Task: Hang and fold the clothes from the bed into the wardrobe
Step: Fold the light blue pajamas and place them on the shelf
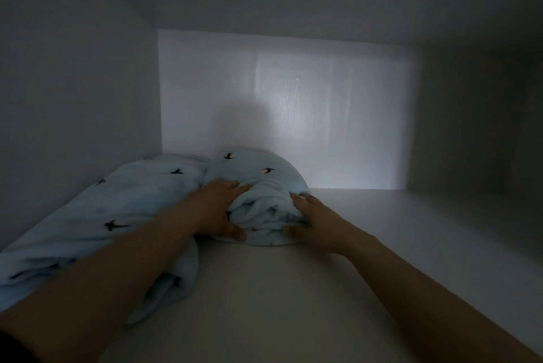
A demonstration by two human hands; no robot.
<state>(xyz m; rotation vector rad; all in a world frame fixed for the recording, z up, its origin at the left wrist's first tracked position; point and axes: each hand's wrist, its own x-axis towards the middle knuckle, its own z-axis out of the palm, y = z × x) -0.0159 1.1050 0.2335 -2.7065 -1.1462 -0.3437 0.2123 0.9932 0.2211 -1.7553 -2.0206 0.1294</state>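
A light blue fleece garment with small dark bird prints (258,180) lies bunched on the white wardrobe shelf (293,289), close to the back panel. A second piece of the same blue fabric (97,215) lies along the left wall. My left hand (219,210) holds the bundle's left side, fingers over the top and thumb below. My right hand (314,223) holds its right side, thumb at the bottom front.
I am looking into a dim white wardrobe compartment. The back panel (293,110) is lit in the middle. The left wall (73,98) and the right wall (470,127) close it in. Bare shelf extends to the right of the bundle.
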